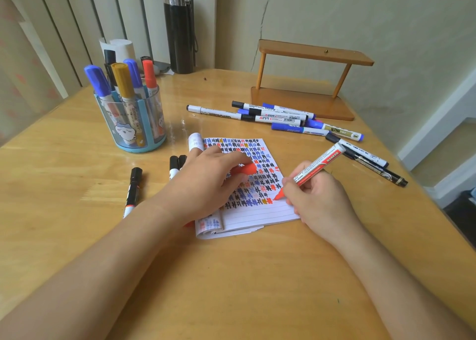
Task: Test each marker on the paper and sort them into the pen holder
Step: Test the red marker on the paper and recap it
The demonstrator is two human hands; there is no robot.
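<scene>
One red marker [319,163] sits pinched in my right grip [319,198], tip touching the paper [257,213] just left of that grip. My left grip [206,182] curls round the red cap [246,170] atop the paper, pen holder [134,133] beyond it.

red marker [319,162] tip on paper [260,211]

The wooden table [77,175] carries a transparent blue pen holder [134,123] at the left, a lined notepad [257,213] at the centre and a two-tier wooden stand [304,102] at the far right. Loose markers [278,117] lie clustered between notepad and stand, and three black-capped markers [134,182] lie left of the notepad. A black flask [179,30] stands at the far edge.
</scene>
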